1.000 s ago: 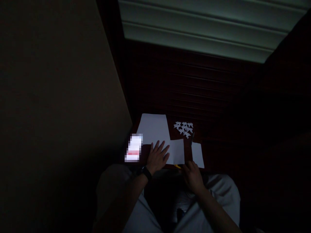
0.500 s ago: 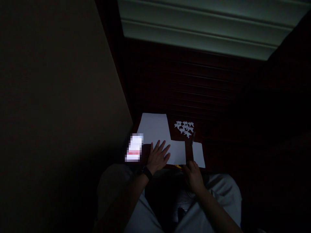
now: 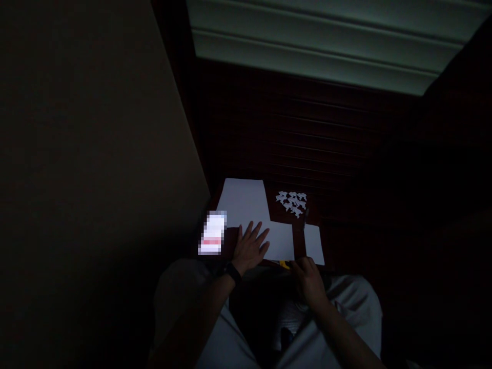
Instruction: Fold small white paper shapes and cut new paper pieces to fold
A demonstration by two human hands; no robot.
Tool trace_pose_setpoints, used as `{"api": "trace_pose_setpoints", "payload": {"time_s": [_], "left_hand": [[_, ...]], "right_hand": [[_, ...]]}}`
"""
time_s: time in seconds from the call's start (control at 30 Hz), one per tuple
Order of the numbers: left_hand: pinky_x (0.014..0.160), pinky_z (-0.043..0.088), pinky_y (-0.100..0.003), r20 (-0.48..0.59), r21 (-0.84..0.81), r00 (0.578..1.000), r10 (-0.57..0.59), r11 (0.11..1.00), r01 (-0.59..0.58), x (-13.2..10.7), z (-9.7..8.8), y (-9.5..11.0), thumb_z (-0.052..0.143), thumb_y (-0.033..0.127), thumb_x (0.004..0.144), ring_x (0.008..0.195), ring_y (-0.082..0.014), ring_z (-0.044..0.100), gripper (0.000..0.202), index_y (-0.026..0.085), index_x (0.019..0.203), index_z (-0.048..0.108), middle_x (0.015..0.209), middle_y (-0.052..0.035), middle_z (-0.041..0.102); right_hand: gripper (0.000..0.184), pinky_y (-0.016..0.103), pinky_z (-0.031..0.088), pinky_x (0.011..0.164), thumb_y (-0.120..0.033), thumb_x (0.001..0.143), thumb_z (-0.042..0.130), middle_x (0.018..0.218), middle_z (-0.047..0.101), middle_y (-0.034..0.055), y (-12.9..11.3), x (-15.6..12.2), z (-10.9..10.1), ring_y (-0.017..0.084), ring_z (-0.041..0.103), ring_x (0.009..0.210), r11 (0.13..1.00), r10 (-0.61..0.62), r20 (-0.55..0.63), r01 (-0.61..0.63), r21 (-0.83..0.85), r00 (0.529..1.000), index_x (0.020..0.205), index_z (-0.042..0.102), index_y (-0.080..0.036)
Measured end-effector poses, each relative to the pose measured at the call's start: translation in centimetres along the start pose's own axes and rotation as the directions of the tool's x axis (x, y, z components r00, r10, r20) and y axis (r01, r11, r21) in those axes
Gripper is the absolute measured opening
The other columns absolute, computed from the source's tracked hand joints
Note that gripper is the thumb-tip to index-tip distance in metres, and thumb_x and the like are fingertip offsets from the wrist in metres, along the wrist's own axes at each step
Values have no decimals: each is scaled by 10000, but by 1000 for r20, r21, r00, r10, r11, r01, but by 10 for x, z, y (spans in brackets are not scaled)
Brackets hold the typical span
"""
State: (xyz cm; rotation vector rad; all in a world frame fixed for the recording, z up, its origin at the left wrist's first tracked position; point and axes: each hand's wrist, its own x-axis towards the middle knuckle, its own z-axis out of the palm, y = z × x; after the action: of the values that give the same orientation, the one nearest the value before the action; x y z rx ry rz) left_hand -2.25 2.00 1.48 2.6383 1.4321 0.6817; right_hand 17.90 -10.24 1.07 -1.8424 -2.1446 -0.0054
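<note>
My left hand (image 3: 249, 251) lies flat with fingers spread, pressing on the left part of a white paper sheet (image 3: 280, 240). A dark band circles that wrist. At the sheet's near edge, my right hand (image 3: 309, 277) is closed round a yellow utility knife (image 3: 285, 264). A thin blade seems to point left from it, though the dim light blurs its detail. Right of the sheet lies a smaller white paper piece (image 3: 314, 245), just beyond my right hand. A larger white sheet (image 3: 244, 200) rests behind my left hand.
Small cut paper shapes (image 3: 292, 202) lie in a group at the back right. A dark pen-like object (image 3: 306, 219) is beside them. A lit phone (image 3: 212, 233), its screen blurred, lies at the left. A wall (image 3: 115, 128) rises on the left.
My right hand has shifted slightly right and towards me, and more of the yellow knife now shows. My left hand and the papers have stayed in place.
</note>
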Motion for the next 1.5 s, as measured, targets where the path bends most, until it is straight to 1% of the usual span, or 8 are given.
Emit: {"api": "trace_pose_setpoints", "payload": {"time_s": [0.27,0.53,0.83,1.0,1.13,1.27,1.43,1.5], "left_hand": [[1081,50,-554,10,3,1000,-1,1000,1,0,0,0,384,427,871,1354,-271,134,458,356,1324,378,1435,20,312],[1079,47,-559,23,30,1000,-2,1000,1,0,-1,1,373,439,874,1354,-278,126,464,353,1329,371,1438,18,307],[1087,34,-546,74,87,997,-4,996,-2,0,-1,0,299,480,888,1362,-266,92,478,364,1350,327,1458,45,256],[1084,34,-553,64,92,998,-1,996,-4,-1,1,-1,306,474,887,1360,-272,94,481,359,1353,326,1456,40,263],[1080,35,-566,45,81,999,7,997,-10,-1,4,-1,328,469,883,1359,-278,99,481,352,1349,336,1449,27,283],[1083,72,-563,24,60,1000,17,998,-18,0,3,-2,343,454,884,1358,-278,107,474,328,1341,358,1449,10,284],[1096,184,-475,-7,29,998,62,998,-61,1,-5,-17,314,341,915,1357,-233,138,441,239,1342,363,1461,-23,257],[1094,210,-460,-23,28,997,73,997,-72,0,-7,-23,307,304,920,1355,-223,150,430,223,1337,369,1459,-30,262]], "right_hand": [[204,356,371,776,-144,838,475,929,493,93,-10,8,-4,244,436,891,1000,1,16,-1,-20,1000,993,588,-213],[271,339,357,753,-161,844,489,904,484,89,-16,14,1,241,425,877,1000,-9,-1,9,-8,1000,1101,554,-219],[215,327,342,748,-160,845,492,893,477,75,-19,14,1,225,413,870,999,13,29,-12,-45,999,1033,584,-203],[285,335,347,767,-142,835,488,911,477,81,-15,8,1,230,411,881,999,12,44,-10,-45,999,1103,556,-209],[291,338,352,771,-158,843,484,911,477,79,-13,6,1,230,415,880,1000,11,51,-10,-20,999,1122,546,-212],[292,340,355,784,-148,842,484,931,481,81,-14,6,0,234,419,901,1000,22,55,-21,-22,998,1119,548,-217],[280,335,363,773,-133,832,491,941,490,82,-15,7,-1,236,425,910,999,30,48,-29,-31,998,1086,565,-224],[283,334,365,770,-129,829,490,931,493,81,-14,7,0,234,429,901,999,28,46,-26,-36,999,1082,569,-227]]}}
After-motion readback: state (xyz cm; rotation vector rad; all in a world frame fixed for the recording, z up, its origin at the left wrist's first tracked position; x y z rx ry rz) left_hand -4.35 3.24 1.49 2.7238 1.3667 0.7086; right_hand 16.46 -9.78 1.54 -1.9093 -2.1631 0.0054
